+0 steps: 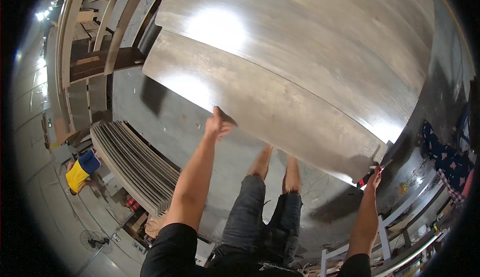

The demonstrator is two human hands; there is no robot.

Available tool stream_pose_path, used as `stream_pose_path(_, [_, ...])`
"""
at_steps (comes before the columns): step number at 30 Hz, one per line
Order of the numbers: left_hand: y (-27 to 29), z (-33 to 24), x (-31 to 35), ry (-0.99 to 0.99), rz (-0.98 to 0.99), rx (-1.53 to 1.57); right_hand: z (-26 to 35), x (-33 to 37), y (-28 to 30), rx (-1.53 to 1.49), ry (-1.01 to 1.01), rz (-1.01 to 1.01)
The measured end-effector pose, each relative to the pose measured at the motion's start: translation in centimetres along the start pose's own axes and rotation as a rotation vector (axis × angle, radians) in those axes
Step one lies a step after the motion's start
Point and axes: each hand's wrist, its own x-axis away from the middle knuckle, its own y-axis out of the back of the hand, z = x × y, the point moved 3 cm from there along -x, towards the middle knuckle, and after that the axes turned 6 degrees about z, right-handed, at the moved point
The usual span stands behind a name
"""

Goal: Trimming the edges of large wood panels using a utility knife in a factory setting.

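A long grey-brown wooden board point(240, 87) with a glossy grain fills the upper middle, next to other matching boards point(310, 42) beyond a thin seam. My left hand point(216, 127) is at the near edge of the board. Its thumb touches the edge, and the fingers are apart just below it with nothing held. At the board's right corner, my right hand point(372, 179) is closed around a small red and dark tool point(362, 182). Its kind is too small to make out, and part of it is hidden by the fingers and the corner.
A stack of curved boards point(135, 167) stands to the left, near a wooden frame point(112, 32). Farther left is a person in a yellow shirt point(77, 177), with a black fan point(94, 241) nearby. Pale metal bars point(385, 237) and dark patterned cloth point(445, 152) lie to the right.
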Motion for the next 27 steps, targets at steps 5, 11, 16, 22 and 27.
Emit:
stream_pose_path(5, [-5.5, 1.2, -1.5, 0.021, 0.159, -0.201, -2.3, 0.0, 1.5, 0.032, -0.023, -0.029])
stream_pose_path(11, [-9.1, 2.9, -1.6, 0.061, 0.101, 0.193, -4.2, 11.7, -11.6, -0.446, -0.533, -0.177])
stream_pose_path(16, [-12.8, 1.8, -2.7, -0.02, 0.035, 0.381, 0.2, 10.3, -14.0, -0.647, -0.531, -0.106])
stream_pose_path(22, [-12.9, 0.8, -2.8, -0.021, -0.02, 0.107, 0.7, 9.6, -12.5, -0.716, -0.571, -0.031])
stream_pose_path(27, [-3.3, 3.2, -6.1, -0.214, 0.01, -0.324, 2.0, 14.6, -19.2, -0.225, -0.516, -0.071])
